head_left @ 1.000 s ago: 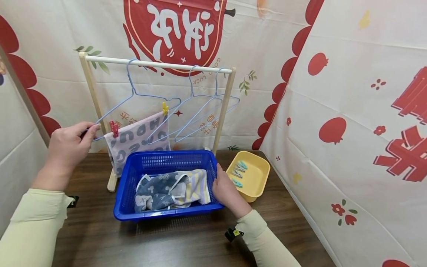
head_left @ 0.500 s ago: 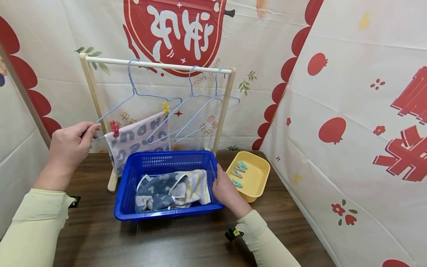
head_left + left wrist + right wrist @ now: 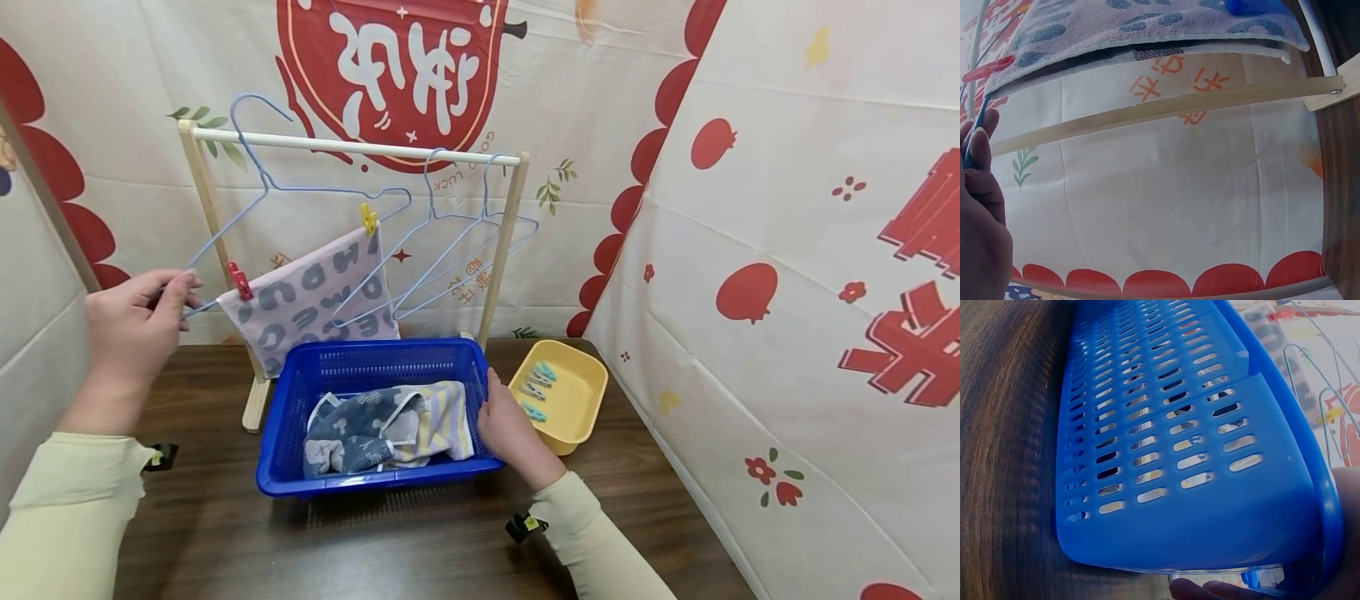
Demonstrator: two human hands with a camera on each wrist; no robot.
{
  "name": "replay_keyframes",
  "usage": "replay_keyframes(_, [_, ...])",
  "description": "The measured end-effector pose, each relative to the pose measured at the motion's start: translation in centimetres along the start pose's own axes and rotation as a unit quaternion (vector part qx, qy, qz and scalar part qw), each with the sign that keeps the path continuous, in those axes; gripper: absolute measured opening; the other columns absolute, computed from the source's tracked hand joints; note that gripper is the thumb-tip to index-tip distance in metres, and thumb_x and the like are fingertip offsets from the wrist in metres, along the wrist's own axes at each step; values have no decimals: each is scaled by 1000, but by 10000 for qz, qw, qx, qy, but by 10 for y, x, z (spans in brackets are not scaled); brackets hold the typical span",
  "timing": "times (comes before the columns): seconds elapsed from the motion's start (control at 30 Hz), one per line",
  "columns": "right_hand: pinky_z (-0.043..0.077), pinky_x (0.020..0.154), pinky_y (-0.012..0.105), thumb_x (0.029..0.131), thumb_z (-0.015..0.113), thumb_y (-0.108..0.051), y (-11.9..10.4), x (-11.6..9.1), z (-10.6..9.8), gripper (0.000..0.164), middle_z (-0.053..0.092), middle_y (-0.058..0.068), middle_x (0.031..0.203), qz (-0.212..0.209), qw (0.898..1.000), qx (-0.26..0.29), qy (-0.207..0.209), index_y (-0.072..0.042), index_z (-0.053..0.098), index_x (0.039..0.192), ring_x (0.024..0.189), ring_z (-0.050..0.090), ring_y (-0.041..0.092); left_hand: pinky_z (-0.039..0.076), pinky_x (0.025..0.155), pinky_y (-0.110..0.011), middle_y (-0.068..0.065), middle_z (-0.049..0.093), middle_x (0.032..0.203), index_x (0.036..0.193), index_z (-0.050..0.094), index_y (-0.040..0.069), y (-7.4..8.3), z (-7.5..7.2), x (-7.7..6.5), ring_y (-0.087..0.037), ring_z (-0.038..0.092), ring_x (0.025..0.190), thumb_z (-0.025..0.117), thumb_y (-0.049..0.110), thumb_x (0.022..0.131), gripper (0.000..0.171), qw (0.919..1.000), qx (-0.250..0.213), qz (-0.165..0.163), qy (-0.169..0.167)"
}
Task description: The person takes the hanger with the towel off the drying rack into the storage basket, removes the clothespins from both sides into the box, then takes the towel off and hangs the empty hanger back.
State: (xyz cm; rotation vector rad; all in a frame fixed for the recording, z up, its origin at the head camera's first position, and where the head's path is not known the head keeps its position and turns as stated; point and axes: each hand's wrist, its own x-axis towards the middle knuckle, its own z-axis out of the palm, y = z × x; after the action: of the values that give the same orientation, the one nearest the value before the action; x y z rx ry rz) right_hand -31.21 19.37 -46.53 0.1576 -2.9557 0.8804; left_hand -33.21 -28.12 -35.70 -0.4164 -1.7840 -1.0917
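My left hand (image 3: 138, 325) pinches the left end of a blue wire hanger (image 3: 322, 190) in the head view. The hanger's hook rises above the white rail (image 3: 405, 151) of a wooden drying rack. From its lower bar hangs a pink towel (image 3: 315, 292) with grey letters, held by a red clothespin (image 3: 239, 282) and a yellow clothespin (image 3: 369, 218). The left wrist view shows the thumb and fingertips on the wire beside the towel's corner (image 3: 1072, 31). My right hand (image 3: 513, 425) grips the right end of a blue plastic basket (image 3: 1229, 531), fingers partly hidden.
Inside the basket lie a dark grey patterned cloth (image 3: 352, 421) and a striped cloth (image 3: 447, 421). Two more blue hangers (image 3: 431, 218) hang at the rail's right. A yellow tub (image 3: 576, 396) with several clothespins (image 3: 534, 390) stands right of the basket on the wooden table (image 3: 420, 550).
My left hand has moved left with the hanger. Its hook has come up off the rail, and the clipped towel has shifted with it. My right hand and the basket have stayed put.
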Motion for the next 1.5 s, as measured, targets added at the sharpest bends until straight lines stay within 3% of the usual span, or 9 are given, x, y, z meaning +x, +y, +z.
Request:
replay_keyframes(0.13, [38, 126, 58, 115, 46, -10, -1, 0, 0, 63, 41, 28, 171, 31, 10000, 17, -18, 4, 23, 172, 158, 43, 41, 49, 56, -6, 24, 72, 79, 99, 77, -18, 6, -7, -2, 9, 63, 58, 72, -1, 103, 19, 9958, -450, -776, 175])
replay_keyframes(0.23, [38, 126, 58, 115, 46, -11, -1, 0, 0, 63, 40, 28, 171, 48, 10000, 20, -30, 4, 23, 172, 158, 43, 41, 51, 54, -8, 20, 73, 76, 99, 76, -19, 5, -13, -4, 4, 65, 57, 73, 2, 103, 22, 9914, -490, -1196, 214])
replay_keyframes(0.4, [37, 126, 59, 116, 46, -11, -1, 0, 1, 63, 39, 27, 172, 83, 9999, 44, -46, 3, 23, 173, 158, 42, 41, 52, 51, -11, 16, 74, 74, 98, 76, -18, 4, -25, -5, 2, 66, 56, 75, 3, 103, 21, 9873, -484, -1507, 149])
replay_keyframes(0.57, [38, 126, 58, 115, 47, -11, 1, 0, 0, 64, 40, 27, 171, 75, 10000, -2, -15, 3, 23, 173, 158, 43, 41, 52, 49, -14, 4, 74, 69, 95, 75, -16, 7, -33, -5, -6, 63, 47, 77, -2, 101, 16, 9785, -1083, -1753, 80])
replay_keyframes(0.93, [36, 127, 59, 115, 46, -9, 2, -1, 1, 63, 38, 29, 172, -19, 10000, 19, -29, 5, 24, 172, 159, 41, 42, 50, 43, -16, -7, 73, 65, 88, 72, -18, 19, -36, -4, -11, 62, 44, 74, -11, 100, 14, 9553, -2464, -1634, -84])
replay_keyframes(1.27, [37, 127, 59, 115, 47, -10, 2, 0, 0, 64, 38, 28, 172, 24, 10000, 48, -36, 4, 22, 172, 158, 42, 42, 49, 42, -18, -11, 74, 67, 88, 74, -17, 24, -39, -5, -13, 66, 47, 69, -16, 100, 13, 9346, -3223, -1479, -292])
replay_keyframes(1.37, [37, 126, 59, 115, 47, -9, 3, 1, 0, 64, 39, 28, 171, 15, 10000, 55, -29, 5, 22, 172, 158, 42, 42, 49, 43, -19, -12, 76, 71, 91, 73, -21, 23, -40, -6, -13, 69, 51, 67, -18, 100, 11, 9294, -3395, -1343, -537])
replay_keyframes(1.5, [37, 126, 59, 115, 47, -9, 4, 1, 1, 63, 40, 29, 171, 3, 10000, 36, -22, 5, 23, 172, 157, 43, 42, 50, 46, -19, -9, 78, 75, 94, 75, -19, 25, -40, -10, -11, 69, 54, 65, -20, 100, 12, 9296, -3319, -1270, -974])
